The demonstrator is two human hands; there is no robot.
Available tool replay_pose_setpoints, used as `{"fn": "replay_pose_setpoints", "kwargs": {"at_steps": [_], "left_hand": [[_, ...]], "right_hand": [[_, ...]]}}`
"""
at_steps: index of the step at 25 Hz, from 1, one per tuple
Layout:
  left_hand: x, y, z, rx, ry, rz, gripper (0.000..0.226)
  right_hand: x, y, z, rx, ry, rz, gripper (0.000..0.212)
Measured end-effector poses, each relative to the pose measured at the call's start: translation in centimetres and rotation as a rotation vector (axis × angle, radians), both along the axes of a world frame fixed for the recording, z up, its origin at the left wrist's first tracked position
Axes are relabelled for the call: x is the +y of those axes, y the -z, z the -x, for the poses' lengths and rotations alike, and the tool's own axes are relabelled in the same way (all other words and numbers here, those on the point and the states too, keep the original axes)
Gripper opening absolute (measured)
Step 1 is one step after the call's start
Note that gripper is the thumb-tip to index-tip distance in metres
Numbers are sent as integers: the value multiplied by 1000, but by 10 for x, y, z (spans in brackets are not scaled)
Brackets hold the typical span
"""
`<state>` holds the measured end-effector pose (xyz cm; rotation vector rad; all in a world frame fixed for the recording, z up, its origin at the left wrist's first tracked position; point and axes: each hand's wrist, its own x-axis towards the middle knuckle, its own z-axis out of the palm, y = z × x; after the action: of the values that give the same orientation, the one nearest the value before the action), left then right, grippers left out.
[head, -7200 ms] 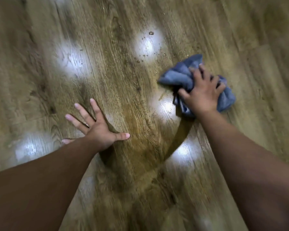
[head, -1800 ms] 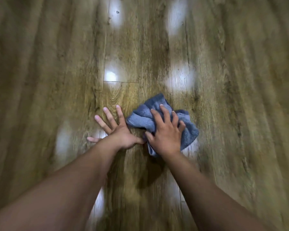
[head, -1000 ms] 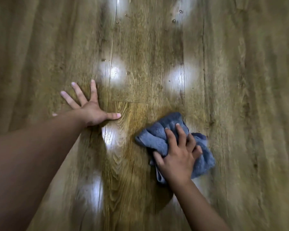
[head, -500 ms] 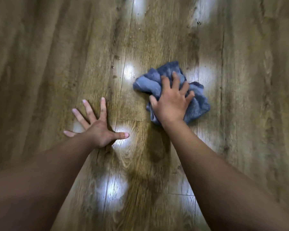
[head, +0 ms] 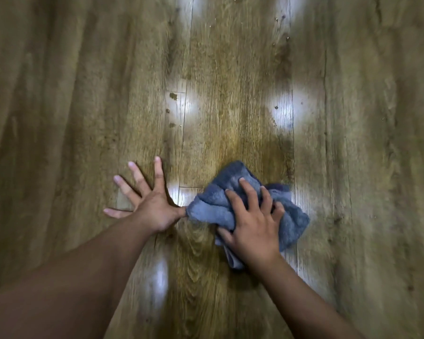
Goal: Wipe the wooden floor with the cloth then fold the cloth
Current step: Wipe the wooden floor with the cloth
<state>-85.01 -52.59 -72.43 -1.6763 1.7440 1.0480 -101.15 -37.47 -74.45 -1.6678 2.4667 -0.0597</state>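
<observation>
Wiping is the step in hand, judging by how things lie. A crumpled blue-grey terry cloth sits bunched on the brown wood-grain plank floor, a little right of centre and near the person. The right hand lies on top of it, fingers curled into the folds and the thumb tucked at the cloth's near-left edge, so it grips the cloth while bearing down on it. The left hand is spread flat on the boards just left of the cloth, fingers straight and fanned, holding nothing; its thumb points right and touches the cloth's left corner, or very nearly so.

Farther off, small dark droplets and specks show in the glare beside a plank seam, and another scatter lies at the far right of the shiny strip. Those patches look unwiped, so the floor is not finished and no folding has begun.

The next move probably calls for pushing the bunched cloth away toward those far spots, with the left palm bracing the body's weight. Folding will then need the cloth opened flat with both hands.
</observation>
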Motion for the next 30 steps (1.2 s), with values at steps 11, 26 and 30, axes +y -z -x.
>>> {"fn": "replay_pose_setpoints", "kwargs": {"at_steps": [11, 26, 30], "left_hand": [[-1, 15, -6, 53, -32, 35, 152], [-187, 37, -38, 210, 108, 825, 52], [-193, 61, -29, 130, 132, 915, 59]], "right_hand": [[-118, 10, 34, 55, 220, 65, 76], [-13, 4, -38, 15, 187, 114, 77], [-16, 10, -31, 16, 184, 113, 81]]}}
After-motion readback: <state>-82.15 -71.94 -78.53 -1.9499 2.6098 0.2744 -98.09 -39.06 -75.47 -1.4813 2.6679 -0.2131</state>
